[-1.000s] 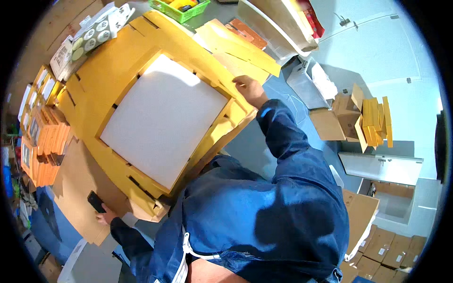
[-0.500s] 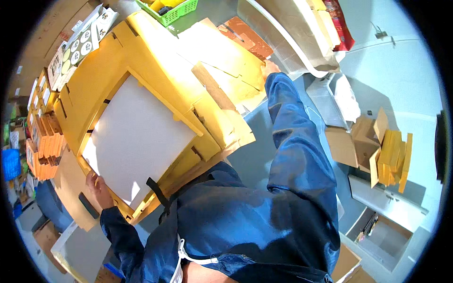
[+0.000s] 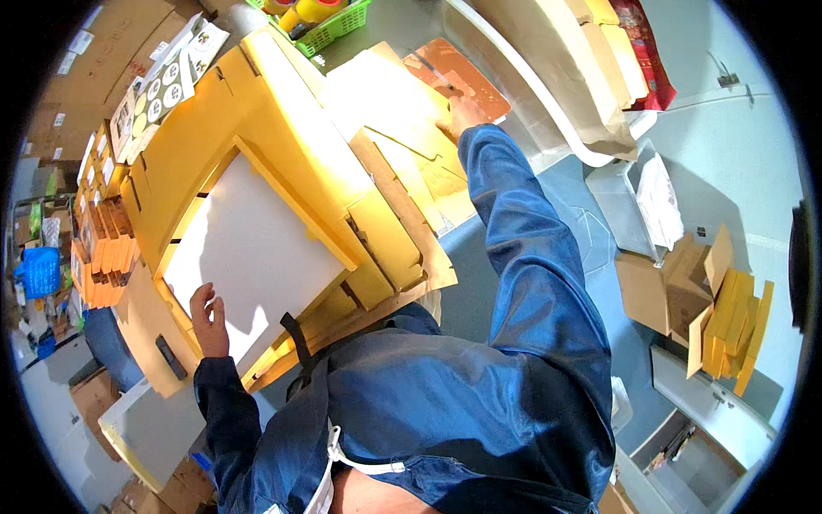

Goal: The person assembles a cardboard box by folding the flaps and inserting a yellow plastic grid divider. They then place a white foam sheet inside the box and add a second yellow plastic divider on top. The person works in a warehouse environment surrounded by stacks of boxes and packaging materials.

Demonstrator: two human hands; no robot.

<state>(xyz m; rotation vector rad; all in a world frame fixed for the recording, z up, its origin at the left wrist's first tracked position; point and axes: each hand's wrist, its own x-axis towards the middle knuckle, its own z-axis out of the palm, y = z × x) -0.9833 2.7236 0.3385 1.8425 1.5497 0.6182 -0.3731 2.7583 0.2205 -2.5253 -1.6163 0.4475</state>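
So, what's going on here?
A person in dark blue has each hand at a different spot. The left hand, fingers loosely curled, is over the white sheet framed by yellow cardboard. The right hand is stretched out to flat yellow pieces beside an orange-brown board; its grip isn't clear. A dark phone-like object lies left of the left hand.

No lettering can be read. Just beyond the far left edge of the yellow cardboard [image 3: 201, 116], a sheet [image 3: 163, 92] bears round stickers [image 3: 173, 93] with tiny dark print; farther off, brown cartons [image 3: 98, 73] carry illegible white labels [image 3: 82, 40].
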